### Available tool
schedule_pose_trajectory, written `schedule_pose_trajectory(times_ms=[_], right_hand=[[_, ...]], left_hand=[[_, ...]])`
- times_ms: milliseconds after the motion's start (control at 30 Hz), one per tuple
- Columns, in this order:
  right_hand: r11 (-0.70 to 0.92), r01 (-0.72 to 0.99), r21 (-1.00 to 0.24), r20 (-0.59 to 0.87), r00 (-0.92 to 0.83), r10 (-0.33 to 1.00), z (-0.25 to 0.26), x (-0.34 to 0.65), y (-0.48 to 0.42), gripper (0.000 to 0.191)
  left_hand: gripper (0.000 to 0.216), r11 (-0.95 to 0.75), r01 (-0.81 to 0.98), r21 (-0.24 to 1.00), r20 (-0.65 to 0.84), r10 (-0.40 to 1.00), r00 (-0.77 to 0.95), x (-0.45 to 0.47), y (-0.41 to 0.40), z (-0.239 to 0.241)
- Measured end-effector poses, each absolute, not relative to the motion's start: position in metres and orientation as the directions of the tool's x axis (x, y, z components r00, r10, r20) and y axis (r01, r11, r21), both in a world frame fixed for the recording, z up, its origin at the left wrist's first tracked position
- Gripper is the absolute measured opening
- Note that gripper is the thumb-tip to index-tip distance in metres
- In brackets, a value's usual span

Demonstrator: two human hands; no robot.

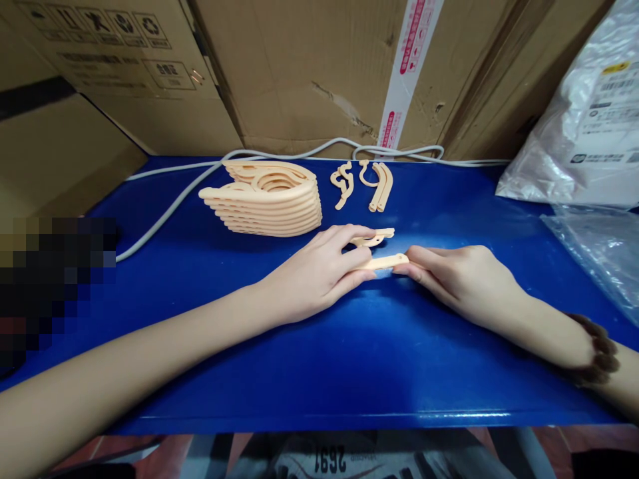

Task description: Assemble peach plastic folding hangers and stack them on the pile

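Observation:
Between both hands is a short cream plastic hanger arm (387, 263) with a small hole near its right end. My left hand (319, 266) grips its left part between thumb and fingers. The thumb and fingers of my right hand (456, 276) pinch its right end. Just behind it is another cream hanger piece (382, 236), partly hidden by my left index finger, which seems to touch it. Farther back lie a cream hook with a curved piece (343, 185), another hook (367, 174) and two curved hanger arms (381, 189) side by side.
A stack of folded cream hangers (269, 199) stands at the back left of the blue table (309, 372). A white cable (170, 223) runs along the back. Cardboard boxes (309, 73) wall off the rear. Clear plastic bags (574, 133) lie at the right. A blurred dark patch covers the left edge.

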State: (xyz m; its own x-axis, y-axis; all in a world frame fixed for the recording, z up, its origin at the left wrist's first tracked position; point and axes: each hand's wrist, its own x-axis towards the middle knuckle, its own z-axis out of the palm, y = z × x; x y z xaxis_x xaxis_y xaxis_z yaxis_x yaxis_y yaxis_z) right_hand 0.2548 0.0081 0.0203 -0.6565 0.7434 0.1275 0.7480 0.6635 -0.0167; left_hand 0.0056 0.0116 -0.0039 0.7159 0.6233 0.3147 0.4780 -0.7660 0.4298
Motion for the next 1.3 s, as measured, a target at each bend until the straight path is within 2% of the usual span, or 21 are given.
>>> schedule_pose_trajectory(times_ms=[233, 300, 433, 533, 633, 833, 1000, 1300], right_hand=[[0.645, 0.764, -0.027, 0.125, -0.637, 0.76, 0.019, 0.255, 0.008, 0.056], [0.61, 0.786, -0.102, 0.094, -0.603, 0.792, 0.02, 0.253, 0.007, 0.055], [0.501, 0.799, -0.333, -0.005, -0.533, 0.846, 0.025, 0.249, 0.005, 0.051], [0.453, 0.741, -0.496, 0.009, -0.517, 0.856, 0.028, 0.247, 0.004, 0.048], [0.445, 0.69, -0.571, 0.031, -0.523, 0.852, 0.029, 0.246, 0.005, 0.044], [0.465, 0.729, -0.502, 0.017, -0.529, 0.848, 0.03, 0.247, 0.006, 0.044], [0.519, 0.789, -0.328, 0.01, -0.547, 0.837, 0.027, 0.251, 0.006, 0.046], [0.622, 0.779, -0.08, 0.108, -0.613, 0.782, 0.023, 0.254, 0.008, 0.053]], left_hand=[[0.028, -0.757, 0.482, 0.442, 0.311, 0.633, 0.709, 0.005, 0.012, -0.005], [0.028, -0.749, 0.482, 0.455, 0.312, 0.641, 0.701, 0.005, 0.012, -0.006], [0.026, -0.744, 0.461, 0.483, 0.334, 0.644, 0.688, 0.005, 0.013, -0.006], [0.022, -0.734, 0.441, 0.516, 0.341, 0.649, 0.681, 0.006, 0.011, -0.004], [0.019, -0.722, 0.432, 0.541, 0.337, 0.656, 0.675, 0.008, 0.009, -0.001], [0.02, -0.714, 0.432, 0.551, 0.326, 0.661, 0.676, 0.008, 0.008, 0.0], [0.024, -0.712, 0.453, 0.537, 0.306, 0.664, 0.682, 0.006, 0.008, -0.003], [0.027, -0.712, 0.466, 0.526, 0.293, 0.666, 0.687, 0.007, 0.008, -0.001]])
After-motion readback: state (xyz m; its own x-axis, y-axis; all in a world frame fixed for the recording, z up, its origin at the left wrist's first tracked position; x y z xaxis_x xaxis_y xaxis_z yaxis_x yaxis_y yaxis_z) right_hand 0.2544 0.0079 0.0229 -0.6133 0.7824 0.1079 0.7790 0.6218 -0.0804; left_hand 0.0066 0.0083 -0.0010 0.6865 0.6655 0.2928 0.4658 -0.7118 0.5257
